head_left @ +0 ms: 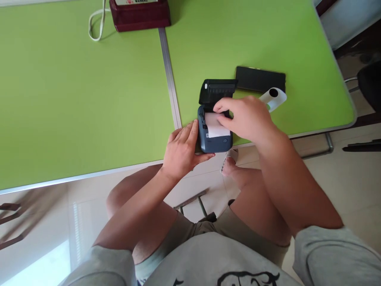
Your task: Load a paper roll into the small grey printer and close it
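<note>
A small dark blue label printer (216,145) rests at the front edge of the green table, its black lid (218,88) swung up at the back. White paper (216,126) lies in the printer's bay, its end hanging over the front. My left hand (183,149) grips the printer's body from the left, thumb along the front and fingers along the side. My right hand (245,117) is over the bay, thumb at the paper and index finger curled near the hinge. Whether these fingers pinch the paper is hard to make out.
Behind my right hand lie a white roll with a dark core (274,97) and a black phone (260,78). A dark red box (139,16) with a white cord stands at the far side. A metal strip (169,75) crosses the green table (89,99).
</note>
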Available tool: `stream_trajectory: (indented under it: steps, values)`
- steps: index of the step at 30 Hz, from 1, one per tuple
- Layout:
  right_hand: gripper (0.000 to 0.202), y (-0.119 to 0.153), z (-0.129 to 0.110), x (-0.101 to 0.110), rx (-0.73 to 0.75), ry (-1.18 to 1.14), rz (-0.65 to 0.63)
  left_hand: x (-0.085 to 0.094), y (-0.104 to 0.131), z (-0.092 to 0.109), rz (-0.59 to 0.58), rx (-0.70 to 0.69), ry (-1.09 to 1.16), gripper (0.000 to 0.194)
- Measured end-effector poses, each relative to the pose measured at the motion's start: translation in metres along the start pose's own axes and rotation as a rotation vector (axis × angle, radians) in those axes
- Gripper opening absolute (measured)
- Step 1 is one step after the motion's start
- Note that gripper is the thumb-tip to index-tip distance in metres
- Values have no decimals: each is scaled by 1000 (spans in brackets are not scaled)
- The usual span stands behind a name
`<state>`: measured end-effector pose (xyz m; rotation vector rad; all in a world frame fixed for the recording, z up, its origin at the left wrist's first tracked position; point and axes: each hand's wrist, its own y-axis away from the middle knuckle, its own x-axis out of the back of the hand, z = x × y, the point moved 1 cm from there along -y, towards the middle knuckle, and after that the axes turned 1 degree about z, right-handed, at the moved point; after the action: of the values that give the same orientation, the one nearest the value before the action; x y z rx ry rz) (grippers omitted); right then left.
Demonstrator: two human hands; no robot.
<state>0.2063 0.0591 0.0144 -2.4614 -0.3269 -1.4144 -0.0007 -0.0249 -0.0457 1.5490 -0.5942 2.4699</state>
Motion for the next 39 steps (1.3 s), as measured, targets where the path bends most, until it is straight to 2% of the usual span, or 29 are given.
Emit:
stream_trajectory:
  steps: [3,5,8,10,13,15,17,19,21,23,27,30,32,36,39]
  values:
    - [34,-8,1,-4,43,75,-115,1,0,0,-1,-2,6,107]
    - [43,-13,-1,-5,64,90,-167,1,0,-1,0,-10,9,107]
    - [45,-17,-4,0,45,92,-209,1,0,-2,4,-22,-1,105]
    - [45,-14,-6,9,32,15,-217,1,0,-3,10,-30,-10,104]
    - [45,-3,1,23,0,-290,-185,0,0,-5,34,-47,5,106]
    - [46,6,12,24,-84,-596,-79,-1,0,-5,40,-45,20,106]
    - [46,13,28,16,-205,-924,59,-1,-1,-5,30,-31,30,106]
    - [47,17,42,1,-298,-1108,124,-1,-1,-5,20,-16,34,106]
    - [38,19,51,-14,-337,-1042,174,-1,-1,-5,20,-9,36,106]
    - [29,20,54,-23,-300,-807,228,-1,-1,-6,26,-8,35,108]
    - [24,18,52,-25,-133,-335,310,-1,-1,-7,37,-18,20,108]
    - [23,16,54,-24,-84,-106,379,0,-1,-7,41,-35,2,107]
    - [24,14,57,-27,-74,-23,379,0,-1,-6,44,-40,-10,107]
    - [34,15,59,-32,-86,22,299,0,0,-6,54,-49,-26,106]
    - [45,20,60,-20,-14,27,327,-1,0,-6,63,-62,-16,105]
